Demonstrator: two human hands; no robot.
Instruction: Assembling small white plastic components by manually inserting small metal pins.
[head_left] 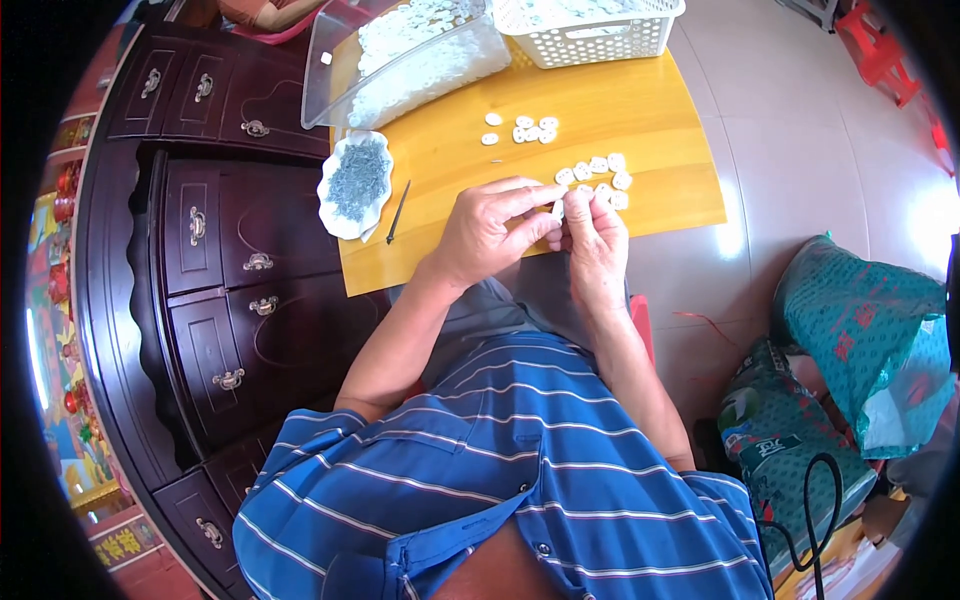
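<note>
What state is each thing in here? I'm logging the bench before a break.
Left hand: fingers pinched on a small white piece.
Right hand: fingers closed on the same piece.
Clear bin: tilted, open, holding white pieces.
White basket: upright, open, holding white pieces.
White dish: heaped with small grey parts.
Dark pick tool: lying flat, untouched.
Cabinet drawers: shut.

A small yellow wooden table (640,110) carries the work. At its far left edge lies a clear plastic tray (345,70) heaped with white round pieces, and beside it, at the far right, stands a white perforated plastic basket (590,38). Near the left edge rests a white shallow dish (335,215) holding grey bits, with a thin dark tool (398,212) just beside it. Two loose clusters of small white discs (597,178) lie on the bare wood.
</note>
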